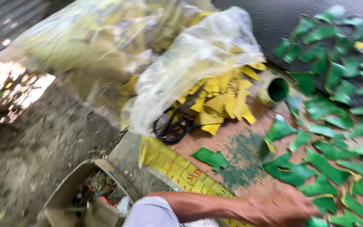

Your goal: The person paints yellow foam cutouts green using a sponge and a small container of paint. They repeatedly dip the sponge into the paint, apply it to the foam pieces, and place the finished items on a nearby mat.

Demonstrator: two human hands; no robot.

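Note:
The view is blurred by motion. My left hand (284, 207) reaches in from the bottom and lies low on a brown board (227, 138), at the edge of several green cut pieces (324, 168). Blur hides whether its fingers hold anything. One green piece (210, 157) lies alone nearer the middle. Black-handled scissors (171, 125) rest beside a heap of yellow cut pieces (223, 103). A clear plastic bag (190, 59) of yellow pieces slumps over that heap. My right hand is out of view.
A small tin with a green inside (276, 90) lies on its side on the board. A yellow printed sack (181, 168) lies under the board's near edge. An open cardboard box (87, 197) of scraps stands on the dirt ground (30, 147) at left. A dark mat (274, 17) lies behind.

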